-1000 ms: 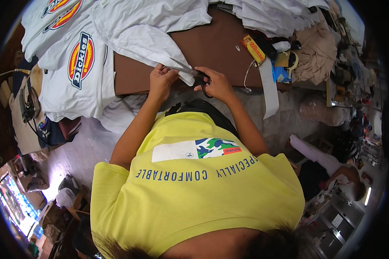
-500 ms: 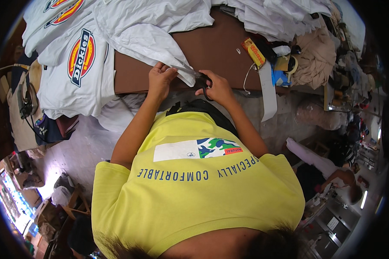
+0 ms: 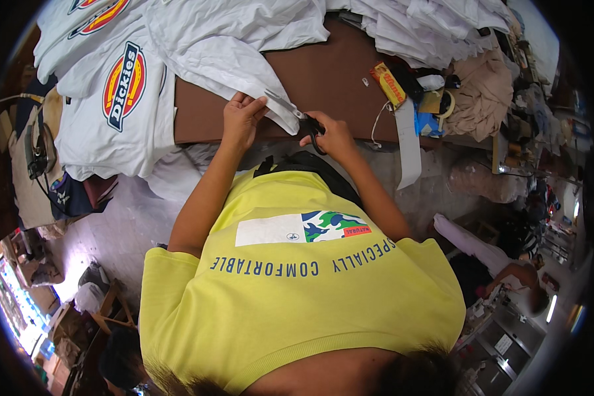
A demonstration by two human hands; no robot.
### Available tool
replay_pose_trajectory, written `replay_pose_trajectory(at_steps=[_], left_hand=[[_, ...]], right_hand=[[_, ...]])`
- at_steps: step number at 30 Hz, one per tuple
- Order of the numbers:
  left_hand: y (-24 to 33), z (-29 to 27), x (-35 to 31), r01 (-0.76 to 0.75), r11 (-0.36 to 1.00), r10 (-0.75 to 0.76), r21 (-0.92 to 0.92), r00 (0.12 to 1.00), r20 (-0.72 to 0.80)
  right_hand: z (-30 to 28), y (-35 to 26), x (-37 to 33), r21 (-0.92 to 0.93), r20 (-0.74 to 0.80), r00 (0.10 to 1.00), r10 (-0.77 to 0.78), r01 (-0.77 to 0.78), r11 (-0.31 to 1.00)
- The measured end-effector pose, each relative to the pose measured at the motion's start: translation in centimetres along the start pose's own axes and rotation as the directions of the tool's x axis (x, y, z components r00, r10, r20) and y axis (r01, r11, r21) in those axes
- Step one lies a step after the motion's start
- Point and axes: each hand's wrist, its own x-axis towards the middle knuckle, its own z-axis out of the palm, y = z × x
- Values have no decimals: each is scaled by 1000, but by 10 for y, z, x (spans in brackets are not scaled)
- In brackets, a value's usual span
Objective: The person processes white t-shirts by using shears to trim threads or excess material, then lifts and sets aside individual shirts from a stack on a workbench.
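At the table's near edge, my left hand (image 3: 243, 120) pinches the edge of a white shirt (image 3: 244, 69) between thumb and fingers. The cloth drapes toward me and narrows to a corner between my two hands. Wrapped round the black handles of a pair of scissors (image 3: 313, 132) is my right hand (image 3: 334, 137). The metal blades point left and away over the corner of the cloth, close to my left fingertips. Whether the blades have cloth between them I cannot tell. White shirts with a red, yellow and navy print (image 3: 125, 86) lie to the left.
A brown table (image 3: 323, 72) carries the work. On it at the right are a yellow and red box (image 3: 387, 86), a tape roll (image 3: 447, 104) and a beige cloth heap (image 3: 478, 89). White garments (image 3: 416, 30) are piled at the back. Another person (image 3: 518, 280) sits at the lower right.
My left hand has shifted slightly left, still pinching the cloth. The scissors blades show more plainly over the fabric, and my right hand has barely moved.
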Motion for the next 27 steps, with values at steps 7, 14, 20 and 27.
replay_pose_trajectory(at_steps=[7,14,20,27], left_hand=[[1,0,0,-43,999,42,15,998,43],[12,11,-4,-25,999,25,22,999,19],[13,2,6,-90,996,90,27,996,23],[15,1,8,-92,995,90,42,995,50]], right_hand=[[-2,-19,15,-53,61,997,49,-46,998],[2,-13,17,4,34,999,36,-36,999],[4,-10,15,-10,-41,999,-33,33,999],[0,-33,32,-39,44,998,49,-48,998]])
